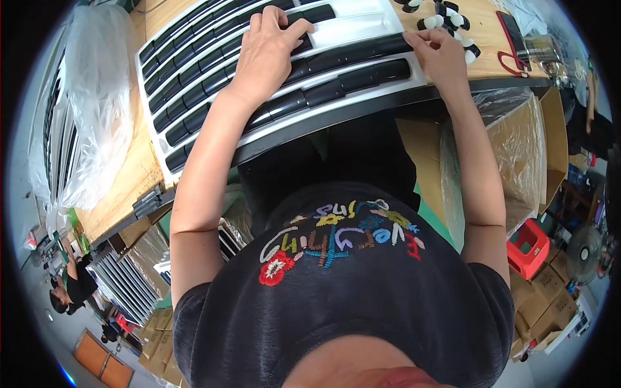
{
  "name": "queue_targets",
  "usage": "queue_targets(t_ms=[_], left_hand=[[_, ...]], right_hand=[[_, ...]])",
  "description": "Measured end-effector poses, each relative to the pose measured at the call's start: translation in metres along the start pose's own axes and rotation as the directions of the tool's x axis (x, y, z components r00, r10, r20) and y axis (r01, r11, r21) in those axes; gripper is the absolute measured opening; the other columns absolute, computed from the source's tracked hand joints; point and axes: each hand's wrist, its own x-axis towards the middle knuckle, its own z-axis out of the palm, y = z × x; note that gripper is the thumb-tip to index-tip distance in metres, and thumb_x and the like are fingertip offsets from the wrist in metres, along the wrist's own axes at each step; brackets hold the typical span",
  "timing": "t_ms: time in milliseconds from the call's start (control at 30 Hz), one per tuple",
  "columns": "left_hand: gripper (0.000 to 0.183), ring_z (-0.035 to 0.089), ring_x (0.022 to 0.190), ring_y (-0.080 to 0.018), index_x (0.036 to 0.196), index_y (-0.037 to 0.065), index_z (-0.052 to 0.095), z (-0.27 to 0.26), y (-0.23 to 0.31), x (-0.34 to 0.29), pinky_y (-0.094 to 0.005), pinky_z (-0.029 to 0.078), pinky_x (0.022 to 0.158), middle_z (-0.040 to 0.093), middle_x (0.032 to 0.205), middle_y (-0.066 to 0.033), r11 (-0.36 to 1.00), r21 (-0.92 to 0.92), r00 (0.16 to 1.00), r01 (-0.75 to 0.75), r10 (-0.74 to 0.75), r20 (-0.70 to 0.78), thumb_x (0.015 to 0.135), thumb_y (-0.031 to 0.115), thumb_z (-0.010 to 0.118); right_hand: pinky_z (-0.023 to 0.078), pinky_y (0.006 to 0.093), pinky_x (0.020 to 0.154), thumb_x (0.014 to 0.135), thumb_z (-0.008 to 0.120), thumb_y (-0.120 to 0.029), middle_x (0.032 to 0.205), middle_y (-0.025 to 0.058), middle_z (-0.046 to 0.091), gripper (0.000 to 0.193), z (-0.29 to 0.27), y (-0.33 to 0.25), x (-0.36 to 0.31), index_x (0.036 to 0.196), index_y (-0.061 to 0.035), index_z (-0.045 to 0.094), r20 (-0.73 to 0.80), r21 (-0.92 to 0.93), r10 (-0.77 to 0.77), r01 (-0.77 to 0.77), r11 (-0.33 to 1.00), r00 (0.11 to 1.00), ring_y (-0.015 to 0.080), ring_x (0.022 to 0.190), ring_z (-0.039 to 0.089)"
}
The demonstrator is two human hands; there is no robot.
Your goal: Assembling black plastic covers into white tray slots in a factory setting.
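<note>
A white tray (362, 29) holds long rows of glossy black cylinders (356, 81) laid end to end in its grooves. My left hand (268, 55) lies over the middle rows, fingers curled and thumb bent around a black cylinder (303, 44); the palm hides most of that piece. At the right end of a nearer row, my right hand (443, 58) pinches the tip of another black cylinder (391, 44) between thumb and fingers. Beyond the right hand, several small black-and-white pieces (446, 18) lie loose on the wooden table (482, 42).
Red-handled scissors (513, 63) and a phone-like dark slab (511, 32) lie at the table's right. Clear plastic (97, 110) covers stacked trays at left. Below the edge stand an open carton (553, 129) lined with plastic and a red stool (529, 249). Another person (71, 284) is far left.
</note>
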Motion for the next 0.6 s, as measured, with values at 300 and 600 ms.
queue_targets(t_ms=[300,600], left_hand=[[0.017,0.048,0.1,-0.0264,0.107,0.016,0.062,0.002,-0.004,0.001,-0.0399,0.042,0.085,0.046,0.106,-0.0098,1.0,-0.015,0.991,-0.002,0.004,0.132,0.091,0.009,0.062],[0.012,0.052,0.078,-0.0191,0.086,0.008,0.063,0.003,0.013,0.012,-0.035,0.043,0.074,0.057,0.076,-0.0011,0.95,-0.311,0.965,0.013,-0.094,-0.247,0.081,0.005,0.074]], right_hand=[[0.038,0.023,0.057,0.088,0.074,-0.03,0.065,-0.0023,0.055,0.034,0.006,-0.003,0.006,0.098,0.0023,0.071,0.052,0.08,0.001,-0.005,0.997,0.999,0.006,0.06,0.047],[0.042,0.0215,0.065,0.092,0.07,-0.027,0.087,0.0005,0.065,0.03,0.001,-0.027,-0.024,0.106,-0.0003,0.07,-0.052,-0.041,-0.176,0.174,0.984,0.983,0.0085,0.073,0.053]])
